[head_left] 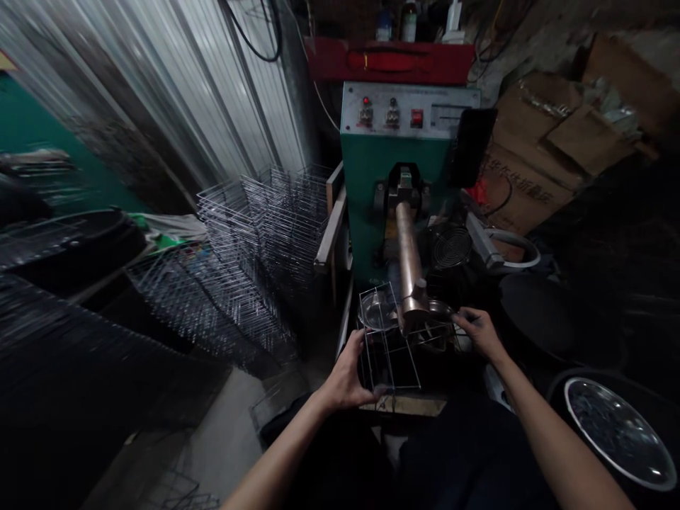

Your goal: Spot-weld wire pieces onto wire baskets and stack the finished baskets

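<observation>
right now your left hand is clamped on a wire frame, thumb along its near edge and fingers up at its left side. the frame sits in front of the green machine, low, by the free end of the thick copper-toned arm that juts out toward you. your right hand has its fingertips together on the outer end of a shiny metal piece, just right of that arm's tip. a round metal dish shows behind the upper wires of the frame, left of the arm; whether it touches the frame, you can't tell from here.

up on the machine's control panel, a small red lamp is lit, with a red switch farther right. over to your left stand tall stacks of wire frames, nested close together. to the right of the machine, cardboard boxes lean in a heap, and low on your right lies a round, shiny pan-like thing, its contents too blurred to name.
</observation>
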`<state>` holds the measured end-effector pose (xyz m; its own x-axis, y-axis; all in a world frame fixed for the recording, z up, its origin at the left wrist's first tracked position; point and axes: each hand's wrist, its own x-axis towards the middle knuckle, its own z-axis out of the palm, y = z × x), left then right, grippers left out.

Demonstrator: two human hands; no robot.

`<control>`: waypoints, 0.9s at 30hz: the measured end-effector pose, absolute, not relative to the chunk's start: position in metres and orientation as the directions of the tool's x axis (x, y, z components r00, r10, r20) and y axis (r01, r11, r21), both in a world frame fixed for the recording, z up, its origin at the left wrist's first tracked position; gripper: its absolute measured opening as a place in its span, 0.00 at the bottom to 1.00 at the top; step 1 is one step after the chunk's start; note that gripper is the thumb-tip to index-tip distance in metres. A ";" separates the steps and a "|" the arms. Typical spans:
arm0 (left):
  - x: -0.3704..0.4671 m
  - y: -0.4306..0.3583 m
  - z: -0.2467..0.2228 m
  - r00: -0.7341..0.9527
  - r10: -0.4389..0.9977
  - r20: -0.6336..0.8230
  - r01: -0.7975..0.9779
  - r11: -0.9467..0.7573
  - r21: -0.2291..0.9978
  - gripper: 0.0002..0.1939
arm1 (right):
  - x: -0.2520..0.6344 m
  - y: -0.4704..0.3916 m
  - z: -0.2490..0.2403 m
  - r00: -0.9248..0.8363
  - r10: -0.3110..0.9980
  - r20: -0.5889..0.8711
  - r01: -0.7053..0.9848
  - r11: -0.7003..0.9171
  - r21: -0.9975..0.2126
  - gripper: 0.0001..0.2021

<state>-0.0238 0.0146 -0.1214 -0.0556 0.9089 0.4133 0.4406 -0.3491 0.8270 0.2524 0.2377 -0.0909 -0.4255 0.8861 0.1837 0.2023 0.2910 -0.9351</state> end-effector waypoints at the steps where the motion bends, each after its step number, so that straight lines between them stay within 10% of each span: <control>1: -0.024 0.015 -0.121 -0.058 0.912 0.407 0.443 -0.341 0.829 0.55 | 0.253 0.238 -0.092 -0.426 0.885 0.186 0.197 0.292 -0.936 0.30; 13: -0.026 0.009 -0.110 -0.057 0.953 0.299 0.471 -0.238 0.849 0.55 | 0.344 0.220 -0.096 -0.292 0.847 0.445 0.542 0.530 -0.652 0.21; 20: -0.027 0.013 -0.100 -0.053 0.980 0.194 0.451 -0.150 0.880 0.50 | 0.558 0.091 -0.160 0.204 0.943 -0.263 0.978 -0.209 0.010 0.13; 27: -0.015 0.015 -0.097 -0.191 0.981 0.043 0.431 0.044 0.901 0.52 | 0.591 0.025 -0.196 0.270 0.892 -0.362 0.957 -0.290 -0.001 0.15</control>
<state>-0.0147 0.0150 -0.0966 -0.1910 0.9806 0.0430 0.4305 0.0443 0.9015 0.5909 0.0251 -0.1964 0.2700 0.8920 -0.3624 0.9570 -0.2901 -0.0011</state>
